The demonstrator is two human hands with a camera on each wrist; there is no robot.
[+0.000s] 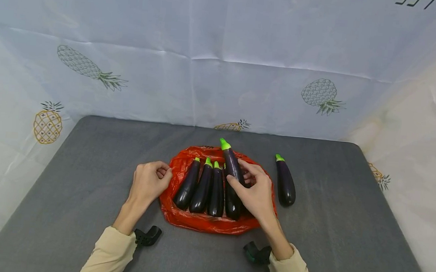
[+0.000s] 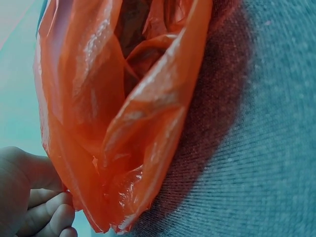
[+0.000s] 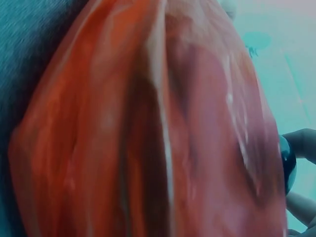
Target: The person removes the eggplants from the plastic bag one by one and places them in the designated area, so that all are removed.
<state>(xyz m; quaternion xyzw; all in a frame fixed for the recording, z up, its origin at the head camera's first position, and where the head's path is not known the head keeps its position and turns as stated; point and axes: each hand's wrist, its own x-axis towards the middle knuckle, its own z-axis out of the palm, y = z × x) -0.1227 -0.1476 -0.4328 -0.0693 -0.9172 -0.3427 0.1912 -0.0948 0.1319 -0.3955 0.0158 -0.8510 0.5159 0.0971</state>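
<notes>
A red plastic bag [image 1: 211, 225] lies spread on the table, with several dark eggplants with green caps, one of them [image 1: 187, 185], in a row on it. My left hand [image 1: 150, 182] pinches the bag's left edge; in the left wrist view, thumb and curled fingers [image 2: 37, 197] meet at the bag's rim [image 2: 143, 197]. My right hand [image 1: 255, 193] grips an eggplant [image 1: 232, 164] between thumb and fingers over the right part of the bag. In the right wrist view the bag [image 3: 98, 148] hides most of that eggplant [image 3: 287, 165].
One more eggplant [image 1: 286, 185] lies on the grey table [image 1: 333, 228], right of the bag. A pale cloth with pineapple prints [image 1: 247, 37] hangs behind the table's far edge. Black wrist devices [image 1: 148, 235] show near both sleeves.
</notes>
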